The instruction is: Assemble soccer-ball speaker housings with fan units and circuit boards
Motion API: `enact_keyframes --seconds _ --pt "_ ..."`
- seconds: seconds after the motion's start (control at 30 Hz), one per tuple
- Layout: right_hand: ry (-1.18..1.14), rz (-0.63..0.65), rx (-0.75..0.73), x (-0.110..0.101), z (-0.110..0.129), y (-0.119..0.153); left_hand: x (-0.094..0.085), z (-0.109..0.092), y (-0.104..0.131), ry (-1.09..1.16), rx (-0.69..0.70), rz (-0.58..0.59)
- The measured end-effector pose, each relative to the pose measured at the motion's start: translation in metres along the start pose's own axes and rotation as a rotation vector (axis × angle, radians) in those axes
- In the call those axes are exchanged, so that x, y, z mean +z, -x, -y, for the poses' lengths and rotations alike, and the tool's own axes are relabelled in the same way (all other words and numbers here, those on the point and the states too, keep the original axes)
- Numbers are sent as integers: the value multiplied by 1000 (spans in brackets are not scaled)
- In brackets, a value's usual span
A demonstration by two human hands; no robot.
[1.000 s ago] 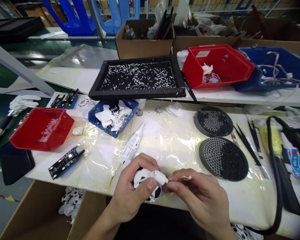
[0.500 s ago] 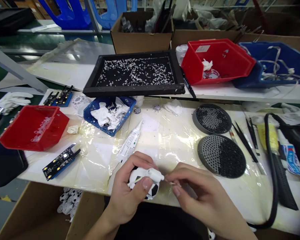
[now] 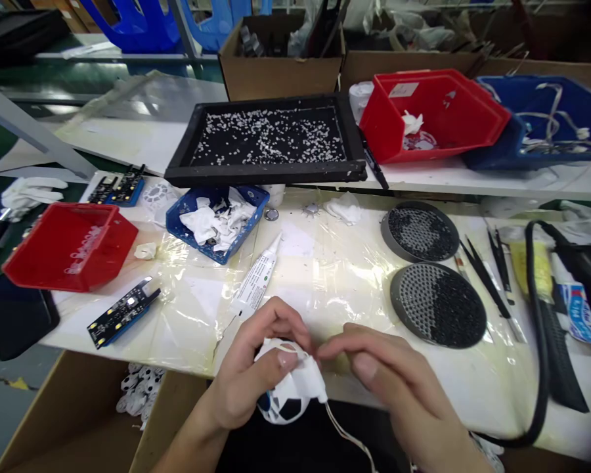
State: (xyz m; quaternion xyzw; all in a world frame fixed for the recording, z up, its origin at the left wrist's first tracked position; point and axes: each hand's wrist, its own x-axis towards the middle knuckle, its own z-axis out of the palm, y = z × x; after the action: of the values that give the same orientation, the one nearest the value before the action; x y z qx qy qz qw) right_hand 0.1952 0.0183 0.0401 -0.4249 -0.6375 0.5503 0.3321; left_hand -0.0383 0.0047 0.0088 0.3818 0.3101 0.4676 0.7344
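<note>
My left hand [image 3: 249,374] is closed around a small black-and-white football-patterned plastic ball [image 3: 282,397], its thumb across the top. A white tubular part [image 3: 311,380] sticks out of the ball's right side. From its tip a thin twisted cable [image 3: 347,435] hangs down over the table edge, in front of a dark lap. My right hand [image 3: 394,371] is just to the right of the ball with nothing in it. Its index finger reaches to the ball's upper edge; whether it touches is hard to tell. The thumb stands apart below.
A glue tube [image 3: 257,279] and a circuit board [image 3: 123,312] lie to the left. Near the red bin [image 3: 76,253] is a blue bin [image 3: 236,240] of white scraps. Round trays [image 3: 414,305], tweezers [image 3: 485,279] and a black cable [image 3: 539,368] occupy the right. An open carton [image 3: 69,420] with balls stands below.
The ball has turned and tipped downward in my left hand. My right hand has let go of the cable, which now hangs loose, and its fingers have spread.
</note>
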Motion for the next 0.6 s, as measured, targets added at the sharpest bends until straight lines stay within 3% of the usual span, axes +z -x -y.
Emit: enact_keyframes --seconds 0.2,0.33,0.47,0.6 --pt "-116 188 -61 6 5 -15 3 -6 0 -4 -86 16" --pt "-75 174 -39 0 6 -13 7 -9 0 -117 -80 39" --pt "-135 181 79 3 6 -11 10 -9 -2 -175 -45 80" --pt "-120 168 110 -1 5 -6 12 -8 -4 -237 -46 55"
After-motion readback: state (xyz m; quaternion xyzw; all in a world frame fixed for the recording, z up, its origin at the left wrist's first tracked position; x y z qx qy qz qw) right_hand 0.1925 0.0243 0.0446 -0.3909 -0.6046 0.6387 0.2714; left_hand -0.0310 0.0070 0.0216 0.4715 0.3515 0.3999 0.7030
